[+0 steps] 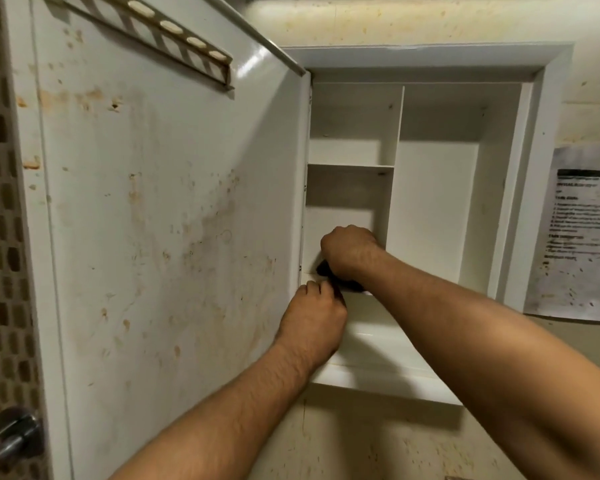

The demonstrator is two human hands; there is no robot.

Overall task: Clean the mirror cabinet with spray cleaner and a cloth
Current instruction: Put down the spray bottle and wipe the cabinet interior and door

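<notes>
Right hand [349, 251] grips the cloth [325, 269] from above in the lower-left compartment of the cabinet [437, 188]. Left hand [312, 317], curled, pinches the cloth's near edge just below.

The cabinet [515, 202] hangs open, its door [160, 237] swung out to the left and showing a spotted inner face (brownish stains, mostly). A slotted rail [174, 36] crosses the top of the door. In the lower left compartment, under the shelf [350, 169], the person's right grip [349, 251] curls over a dark cloth [326, 270] on the compartment floor. The left grip [312, 317], just nearer, pinches the cloth's near edge. A printed sheet [582, 237] is stuck to the wall right of the cabinet.
</notes>
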